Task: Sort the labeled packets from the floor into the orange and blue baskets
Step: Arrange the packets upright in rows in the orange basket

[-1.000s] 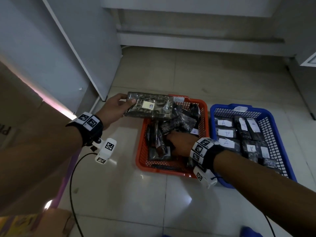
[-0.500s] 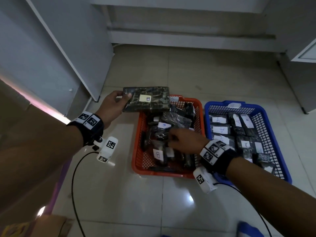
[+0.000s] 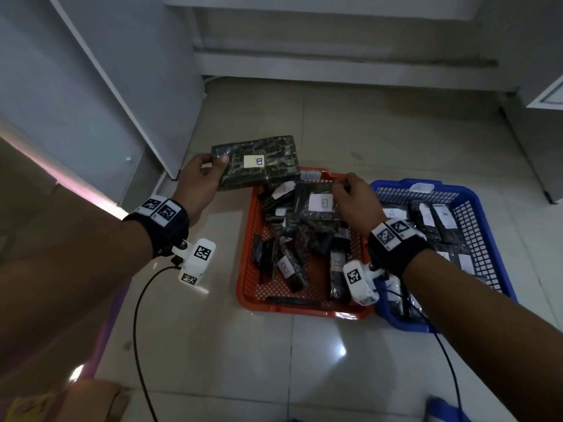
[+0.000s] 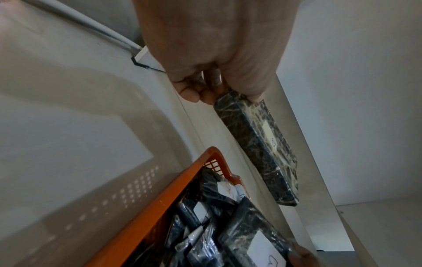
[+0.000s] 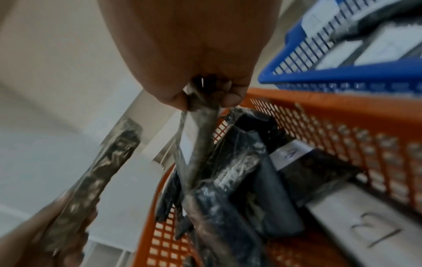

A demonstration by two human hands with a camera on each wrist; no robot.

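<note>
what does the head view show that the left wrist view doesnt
Only the head view: the blue basket with its A-labeled packets, and both wristbands. Only the left wrist view: the underside of the left hand, fingers curled under the packet's corner. Both: the left hand gripping the B-labeled packet, the orange basket, and the second packet that the right hand pinches over it.
</note>
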